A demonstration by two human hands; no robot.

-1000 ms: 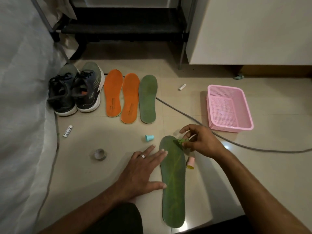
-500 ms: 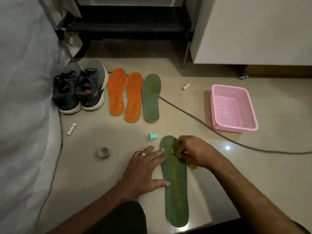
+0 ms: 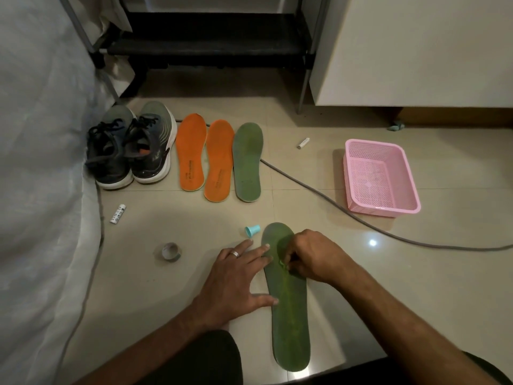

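A long green insole (image 3: 290,312) lies on the tiled floor in front of me. My left hand (image 3: 236,279) lies flat with straight fingers, fingertips and thumb pressing the insole's left edge. My right hand (image 3: 309,255) is curled over the insole's upper part and pinches a small green tip (image 3: 282,263) against its surface; most of that small thing is hidden under the fingers. A small teal cap (image 3: 252,230) lies just left of the insole's toe.
Two orange insoles (image 3: 205,159) and another green insole (image 3: 247,162) lie beside a pair of dark sneakers (image 3: 130,151). A pink basket (image 3: 380,176), a grey cable (image 3: 333,207), a tape roll (image 3: 170,252) and two small white tubes (image 3: 118,214) are on the floor. A white covered bed is at left.
My right hand has come down from the insole's toe edge onto its surface and moved slightly toward me along it. The pink cap beside the insole is now hidden. My left hand stays put.
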